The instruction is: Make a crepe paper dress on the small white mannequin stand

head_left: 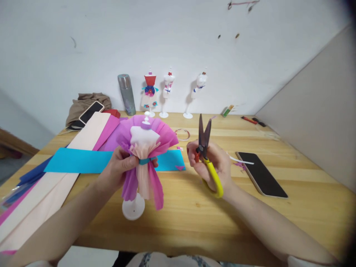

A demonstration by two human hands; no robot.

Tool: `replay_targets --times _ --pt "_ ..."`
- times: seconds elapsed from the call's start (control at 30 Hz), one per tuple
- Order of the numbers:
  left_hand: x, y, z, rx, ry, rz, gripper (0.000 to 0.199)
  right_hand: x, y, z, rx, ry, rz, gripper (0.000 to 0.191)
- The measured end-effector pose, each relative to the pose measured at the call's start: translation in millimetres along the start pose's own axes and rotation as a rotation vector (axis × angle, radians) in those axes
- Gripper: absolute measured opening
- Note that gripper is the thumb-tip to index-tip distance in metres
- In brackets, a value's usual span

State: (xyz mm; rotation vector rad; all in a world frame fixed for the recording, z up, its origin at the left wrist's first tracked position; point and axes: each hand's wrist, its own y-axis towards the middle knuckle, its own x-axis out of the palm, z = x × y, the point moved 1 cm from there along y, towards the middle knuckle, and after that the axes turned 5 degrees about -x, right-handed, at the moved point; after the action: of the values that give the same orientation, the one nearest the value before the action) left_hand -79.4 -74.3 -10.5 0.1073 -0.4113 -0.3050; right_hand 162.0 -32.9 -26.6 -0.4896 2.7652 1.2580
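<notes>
My left hand (124, 165) is closed around the waist of a small white dress form (143, 136), which tilts above the table. Pink, purple and peach crepe paper (144, 181) wraps the form, fanning out behind its shoulders and hanging below. A teal band (146, 161) cinches the paper at the waist, by my left fingertips. The form's round white base (133, 207) shows underneath. My right hand (214, 163) grips scissors (213, 174) with one yellow and one red handle. Their dark blades point up and stand slightly apart, touching nothing.
Crepe paper strips (83, 142) cover the table's left side, with a blue strip (86, 160) across them. Three dress forms (168, 89) and a grey flask (127, 96) stand along the wall. A phone (261, 174) lies right, another phone (91, 112) at the back left beside brown cloth (80, 105).
</notes>
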Motion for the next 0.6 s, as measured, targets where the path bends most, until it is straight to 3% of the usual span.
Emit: replay_targets --times 0.1,0.17,0.27,0.37,0.43,0.53,0.6 --pt "-8.5 3.8 5.0 -0.041 -0.004 -0.097 0.038 -10.0 6.7 -2.1 -0.041 -0.063 -0.067 0.026" --pt "-14.6 6.7 7.9 -0.045 -0.012 -0.113 0.037 -17.9 10.8 -1.0 -0.140 -0.093 -0.195 0.030" --pt "-24.2 11.0 13.1 -0.012 -0.033 -0.092 0.037 -26.0 11.9 6.1 -0.180 -0.146 -0.528 0.033" --pt "-31.0 14.5 15.0 0.011 -0.071 -0.055 0.037 -20.7 1.6 18.5 -0.041 -0.302 -0.846 0.028" --pt "-32.3 16.2 11.5 -0.022 -0.117 -0.030 0.038 -9.2 -10.0 26.0 0.013 -0.418 -0.995 0.038" --pt "-28.1 17.5 0.8 -0.150 -0.192 -0.086 0.039 9.1 -25.0 29.9 0.003 -0.428 -1.097 0.047" --pt "-22.1 17.5 -6.4 -0.207 -0.246 -0.159 0.037 13.6 -26.4 26.0 0.002 -0.392 -1.008 0.038"
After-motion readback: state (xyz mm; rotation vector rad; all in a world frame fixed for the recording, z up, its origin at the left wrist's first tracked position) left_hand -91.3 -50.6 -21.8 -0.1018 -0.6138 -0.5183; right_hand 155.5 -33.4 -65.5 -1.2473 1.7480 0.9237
